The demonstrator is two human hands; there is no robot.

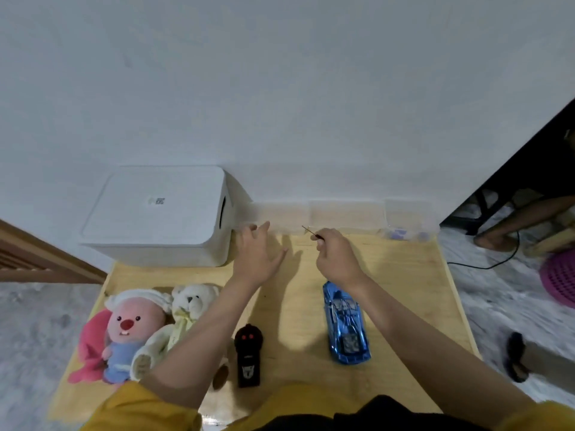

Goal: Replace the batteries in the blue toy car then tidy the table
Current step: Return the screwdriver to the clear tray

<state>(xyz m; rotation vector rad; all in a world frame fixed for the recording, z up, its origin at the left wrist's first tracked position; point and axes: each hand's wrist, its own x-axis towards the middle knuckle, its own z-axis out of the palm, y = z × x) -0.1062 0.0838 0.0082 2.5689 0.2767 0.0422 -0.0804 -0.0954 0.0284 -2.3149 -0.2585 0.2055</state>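
White wall backs a pale wooden surface (389, 275) with clear plastic bins (345, 214) lined along it. The right hand (334, 255) pinches a thin screwdriver (308, 231) in curled fingers; the left hand (256, 253) hovers with fingers spread, holding nothing. The blue toy car (347, 325) lies under the right forearm, near the right edge. A careless elbow could nudge it off. Open room lies between the car and the black remote (248, 356); plush toys (140, 328) crowd the left.
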